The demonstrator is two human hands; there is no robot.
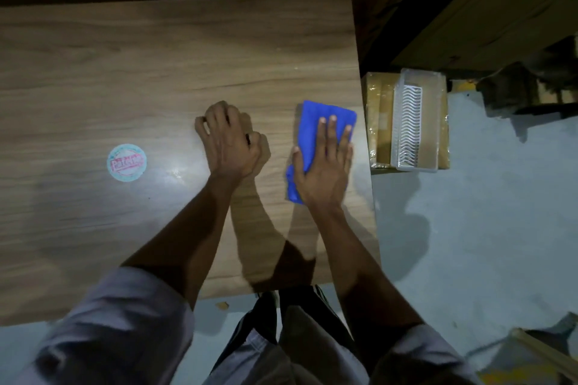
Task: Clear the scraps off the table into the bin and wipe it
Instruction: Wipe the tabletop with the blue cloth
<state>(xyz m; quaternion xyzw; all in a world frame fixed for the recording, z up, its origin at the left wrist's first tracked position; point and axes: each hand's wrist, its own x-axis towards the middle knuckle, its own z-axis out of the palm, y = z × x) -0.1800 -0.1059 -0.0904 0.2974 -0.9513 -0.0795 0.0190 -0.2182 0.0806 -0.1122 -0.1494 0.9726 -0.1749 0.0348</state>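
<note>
A folded blue cloth (312, 122) lies on the wooden table (156, 72) near its right edge. My right hand (325, 166) presses flat on top of the cloth, fingers spread, thumb over its left edge. My left hand (230, 139) rests on the table just left of the cloth with its fingers curled under; whether it holds anything is hidden. A round pale sticker with pink lettering (126, 162) sits on the table to the left. A small brown scrap (222, 305) lies on the floor below the table's near edge.
A white plastic basket (414, 122) stands on a cardboard box (377, 122) on the floor right of the table. Dark wooden panels and boards stand behind and at the upper right. The grey floor (484, 228) spreads to the right.
</note>
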